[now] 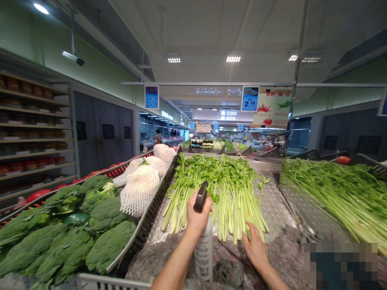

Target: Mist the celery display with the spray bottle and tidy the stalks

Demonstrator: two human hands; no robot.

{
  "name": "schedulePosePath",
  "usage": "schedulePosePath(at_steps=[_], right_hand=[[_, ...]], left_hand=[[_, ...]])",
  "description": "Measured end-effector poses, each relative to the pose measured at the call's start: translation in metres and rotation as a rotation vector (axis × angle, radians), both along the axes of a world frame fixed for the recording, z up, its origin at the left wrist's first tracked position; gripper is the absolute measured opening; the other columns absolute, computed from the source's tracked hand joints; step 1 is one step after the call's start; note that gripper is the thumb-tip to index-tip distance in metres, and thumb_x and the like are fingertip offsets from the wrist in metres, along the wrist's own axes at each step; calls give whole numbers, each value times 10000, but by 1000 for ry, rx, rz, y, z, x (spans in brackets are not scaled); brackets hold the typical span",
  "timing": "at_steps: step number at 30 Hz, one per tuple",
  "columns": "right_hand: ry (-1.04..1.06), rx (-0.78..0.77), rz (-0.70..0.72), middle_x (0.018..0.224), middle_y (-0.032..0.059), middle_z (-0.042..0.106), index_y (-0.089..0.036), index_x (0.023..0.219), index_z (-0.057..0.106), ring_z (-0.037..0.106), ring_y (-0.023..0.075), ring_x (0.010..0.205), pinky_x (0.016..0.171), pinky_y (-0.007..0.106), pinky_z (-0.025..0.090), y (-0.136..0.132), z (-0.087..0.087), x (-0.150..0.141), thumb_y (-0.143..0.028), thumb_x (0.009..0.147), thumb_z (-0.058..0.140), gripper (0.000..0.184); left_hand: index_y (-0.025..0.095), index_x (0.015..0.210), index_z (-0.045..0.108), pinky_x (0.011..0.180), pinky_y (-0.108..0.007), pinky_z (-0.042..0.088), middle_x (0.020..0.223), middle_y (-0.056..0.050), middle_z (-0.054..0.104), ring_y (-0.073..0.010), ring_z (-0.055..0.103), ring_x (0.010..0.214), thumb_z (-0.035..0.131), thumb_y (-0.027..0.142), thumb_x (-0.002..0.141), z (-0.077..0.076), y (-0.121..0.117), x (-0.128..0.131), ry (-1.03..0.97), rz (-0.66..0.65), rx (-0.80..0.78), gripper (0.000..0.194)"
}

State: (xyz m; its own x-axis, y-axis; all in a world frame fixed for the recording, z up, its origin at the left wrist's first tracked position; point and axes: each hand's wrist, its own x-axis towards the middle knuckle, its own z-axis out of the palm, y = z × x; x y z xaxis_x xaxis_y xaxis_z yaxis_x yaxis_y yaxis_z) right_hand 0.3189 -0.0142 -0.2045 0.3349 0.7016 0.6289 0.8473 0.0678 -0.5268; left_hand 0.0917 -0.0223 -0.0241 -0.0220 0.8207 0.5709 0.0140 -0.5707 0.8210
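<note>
My left hand point(198, 211) is wrapped round the neck of a white spray bottle point(204, 251) with a black trigger head, held upright over the front of the display. Behind it, a wide bunch of celery point(222, 189) lies on a metal tread plate point(270, 197), leaves toward the back and pale stalks toward me. At the stalk ends on the right, my right hand point(255, 243) has its fingers stretched out and grips nothing. Whether its fingertips touch the stalks I cannot tell. A grey, crumpled cloth point(229, 262) lies under both forearms.
To the left, a black crate point(142, 233) holds broccoli point(75, 229) and vegetables in white foam nets point(140, 189). A mirror panel on the right reflects more celery point(329, 189). Price signs point(250, 99) hang overhead. Far back stands a person point(158, 137).
</note>
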Motion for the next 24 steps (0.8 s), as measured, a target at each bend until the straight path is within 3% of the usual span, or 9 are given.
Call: schedulePosePath(at_steps=[9,16,24], right_hand=[[-9,-34,9,1139,132,444,-104,1111,396,413,240,1083,916,386,322,5,-4,1,-305,748,295,428],[34,-32,11,1144,133,441,-108,1114,400,413,246,1087,919,384,318,9,-4,0,-320,735,296,446],[52,0,98,1174,136,411,-107,1144,369,386,248,1114,924,397,312,20,17,-19,-342,753,307,461]], left_hand=[[127,765,574,486,-218,435,588,6,582,-112,552,455,545,295,650,12,5,-19,-96,26,-65,205],[131,728,568,482,-214,429,560,17,562,-111,547,452,552,297,644,22,11,-39,-56,101,-44,186],[144,706,554,463,-218,424,529,25,538,-116,529,442,542,318,632,7,27,-51,-16,199,-17,189]])
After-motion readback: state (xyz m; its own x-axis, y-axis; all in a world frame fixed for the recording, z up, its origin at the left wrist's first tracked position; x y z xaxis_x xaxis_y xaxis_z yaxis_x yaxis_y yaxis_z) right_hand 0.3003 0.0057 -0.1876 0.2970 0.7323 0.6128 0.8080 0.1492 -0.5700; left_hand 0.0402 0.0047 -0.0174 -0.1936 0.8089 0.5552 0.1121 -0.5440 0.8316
